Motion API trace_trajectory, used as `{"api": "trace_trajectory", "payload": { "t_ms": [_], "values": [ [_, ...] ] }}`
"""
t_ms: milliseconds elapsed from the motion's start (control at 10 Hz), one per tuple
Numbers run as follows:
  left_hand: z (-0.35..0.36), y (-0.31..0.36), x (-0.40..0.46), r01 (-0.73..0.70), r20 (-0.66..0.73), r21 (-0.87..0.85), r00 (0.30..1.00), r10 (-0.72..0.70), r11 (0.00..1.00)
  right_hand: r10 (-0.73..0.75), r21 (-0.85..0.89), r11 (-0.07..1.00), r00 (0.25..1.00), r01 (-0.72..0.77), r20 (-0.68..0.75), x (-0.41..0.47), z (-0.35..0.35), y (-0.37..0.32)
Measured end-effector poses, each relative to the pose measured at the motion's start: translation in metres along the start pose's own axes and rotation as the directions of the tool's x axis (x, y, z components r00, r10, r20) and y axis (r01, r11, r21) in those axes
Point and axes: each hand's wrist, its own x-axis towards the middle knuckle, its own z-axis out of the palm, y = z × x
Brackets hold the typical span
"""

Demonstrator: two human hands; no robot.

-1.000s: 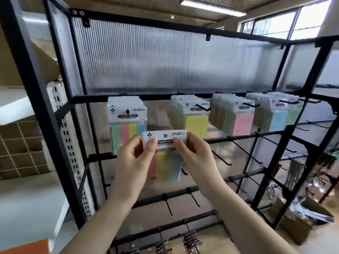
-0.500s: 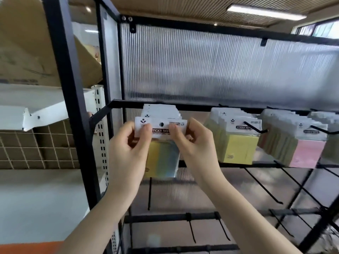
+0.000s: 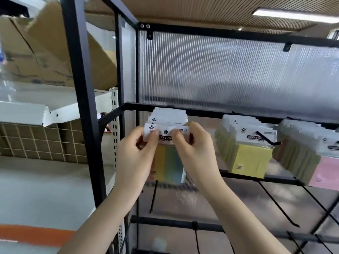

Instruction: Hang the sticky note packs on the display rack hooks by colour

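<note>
— Where is the multicolour pack?
— At the leftmost stack on the rack: glossy white header card, pastel stripes below. The left hand and right hand pinch its header.
— And its hook?
— Hidden behind the card. The yellow packs are blurred.

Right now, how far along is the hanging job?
Done: a stack of yellow packs and a stack of pink packs already hang on the top rail, with multicolour packs on the leftmost hook. In hand: left hand and right hand pinch the header of one more multicolour pack at that stack. Left: seating it; lower hooks hang bare.
</note>
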Motion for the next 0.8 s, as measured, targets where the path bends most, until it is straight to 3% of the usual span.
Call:
{"api": "trace_trajectory", "payload": {
  "t_ms": [300,600,800],
  "values": [
    [0.003,0.002,0.000,0.043,-0.042,0.147,0.998,-0.037,0.988,0.016,-0.097,0.995,0.997,-0.009,0.072,0.007,-0.004,0.009],
    [0.010,-0.010,0.007,0.059,-0.167,0.283,0.986,-0.012,0.957,-0.107,-0.315,0.946,0.991,0.078,-0.077,0.010,-0.005,0.026],
    [0.013,-0.008,0.004,0.033,-0.154,0.338,0.988,0.021,0.940,-0.102,-0.386,0.917,0.995,0.096,0.006,0.005,-0.019,0.028]
  ]
}}
